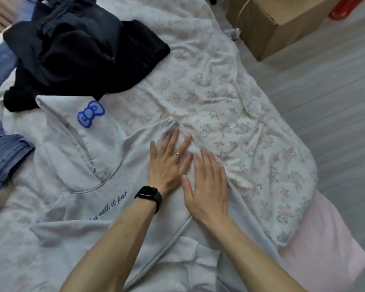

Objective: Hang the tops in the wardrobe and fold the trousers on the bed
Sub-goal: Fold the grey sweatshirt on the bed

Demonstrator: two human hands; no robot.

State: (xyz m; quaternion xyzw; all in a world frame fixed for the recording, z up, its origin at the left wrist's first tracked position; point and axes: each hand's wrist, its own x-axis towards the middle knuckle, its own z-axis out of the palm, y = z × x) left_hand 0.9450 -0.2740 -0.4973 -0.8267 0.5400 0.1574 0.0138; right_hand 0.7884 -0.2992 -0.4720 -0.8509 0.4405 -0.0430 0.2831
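hands (165, 165) (209, 186) 2 | white hoodie (57, 232) 1 | cardboard box (268, 32) 1 | watch (149, 196) 1 | ring (178, 154) 1

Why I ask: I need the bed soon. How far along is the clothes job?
Nothing looks finished. In hand: the left hand and right hand press flat on a sleeve of the white hoodie spread on the bed. Left: hanging it, sorting the dark pile, and folding the jeans bunched at the edge.
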